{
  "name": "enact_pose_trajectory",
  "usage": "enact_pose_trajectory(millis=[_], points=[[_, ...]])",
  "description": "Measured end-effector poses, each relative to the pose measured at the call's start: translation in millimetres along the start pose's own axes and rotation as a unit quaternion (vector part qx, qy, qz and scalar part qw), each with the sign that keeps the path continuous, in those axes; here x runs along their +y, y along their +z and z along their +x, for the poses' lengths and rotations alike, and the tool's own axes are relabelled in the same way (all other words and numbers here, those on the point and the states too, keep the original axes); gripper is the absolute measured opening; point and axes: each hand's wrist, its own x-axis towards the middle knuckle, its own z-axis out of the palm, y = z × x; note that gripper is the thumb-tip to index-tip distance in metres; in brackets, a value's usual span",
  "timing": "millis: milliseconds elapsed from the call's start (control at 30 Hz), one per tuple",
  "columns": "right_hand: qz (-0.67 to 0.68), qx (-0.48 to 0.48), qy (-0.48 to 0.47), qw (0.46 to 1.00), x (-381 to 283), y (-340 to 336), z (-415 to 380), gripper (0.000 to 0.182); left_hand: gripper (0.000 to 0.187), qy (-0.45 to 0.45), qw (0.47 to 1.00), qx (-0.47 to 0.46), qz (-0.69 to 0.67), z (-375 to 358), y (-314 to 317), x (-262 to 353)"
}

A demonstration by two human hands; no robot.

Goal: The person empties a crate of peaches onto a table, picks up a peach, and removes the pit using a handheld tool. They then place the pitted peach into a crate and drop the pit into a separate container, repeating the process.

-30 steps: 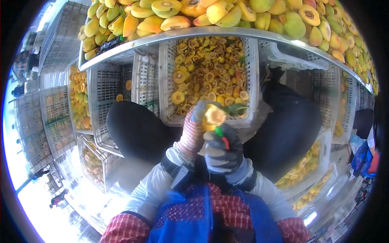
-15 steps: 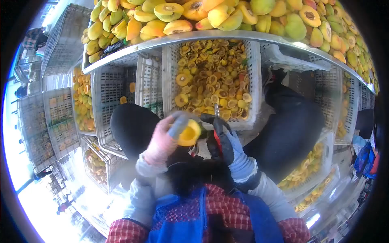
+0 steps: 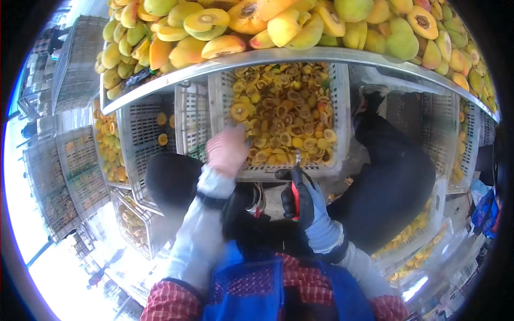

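My left hand [image 3: 227, 151], in a pale pinkish glove, is over the near left rim of the white crate [image 3: 344, 115] in front of me. Its fingers are blurred and partly hidden, so what they hold, if anything, cannot be made out. My right hand [image 3: 304, 198], in a grey and black glove, is closed around a red-handled tool [image 3: 295, 199] whose short metal tip points up, just at the crate's near edge. Inside the crate lie many round, yellow-brown cut fruit pieces [image 3: 286, 109]. To the left, a grey crate [image 3: 140, 125] has a few yellow halves [image 3: 163, 139].
A metal-edged table [image 3: 257, 55] heaped with halved peaches [image 3: 206, 22] spans the view above the crates. My knees flank the central crate. More fruit-filled crates [image 3: 110, 144] stand at the left, others at the right. A blue bag [image 3: 483, 206] is at the far right.
My left hand has moved up and forward from my lap to the crate rim; the hollowed peach half no longer shows in it. One more half appears in the left crate. My right hand lowered slightly.
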Motion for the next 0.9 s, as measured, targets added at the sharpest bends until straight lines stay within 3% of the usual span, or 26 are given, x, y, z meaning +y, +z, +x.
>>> enact_pose_trajectory(millis=[33,100,133,200,300,333,400,500,633,667,733,767,833,900], points=[[0.018,0.021,0.007,1.0,3,-2,2,0.045,0.032,-0.004,0.997,-0.057,0.051,26,35,0],[0.017,0.046,0.023,0.999,1,-3,4,0.045,0.025,-0.085,0.982,-0.152,0.07,74,104,-10],[0.0,0.049,0.032,0.998,-4,0,4,0.045,0.024,-0.069,0.982,-0.151,0.089,78,125,-13],[0.006,0.037,0.018,0.999,-8,1,6,0.045,0.023,-0.037,0.981,-0.142,0.13,82,144,-20],[0.027,-0.027,-0.023,0.999,-3,-8,11,0.044,0.024,0.048,0.967,-0.193,0.158,62,96,-14],[0.037,-0.012,-0.007,0.999,-4,-8,11,0.041,0.027,-0.017,0.972,-0.203,0.117,60,85,-11],[0.056,0.019,0.023,0.998,-4,-6,11,0.038,0.028,0.018,0.983,-0.178,-0.041,41,46,4],[0.017,0.022,-0.066,0.997,4,-7,13,0.032,0.031,0.05,0.944,-0.15,-0.289,-5,-19,31],[0.086,-0.022,-0.096,0.991,5,-11,14,0.03,0.034,0.017,0.81,-0.026,-0.585,-52,-20,55],[0.141,-0.033,-0.099,0.985,5,-8,14,0.031,0.035,0.032,0.732,-0.048,-0.679,-62,-23,60],[0.238,-0.051,-0.079,0.967,16,-16,19,0.031,0.035,0.06,0.696,-0.032,-0.715,-71,-12,68],[0.206,-0.055,-0.076,0.974,15,-13,16,0.028,0.035,0.074,0.676,-0.024,-0.733,-73,-5,70],[0.139,-0.063,-0.069,0.986,11,-7,9,0.024,0.043,0.077,0.692,0.014,-0.718,-75,7,67],[-0.075,-0.004,-0.125,0.989,16,-14,10,0.029,0.051,0.055,0.697,0.002,-0.715,-74,8,56]])
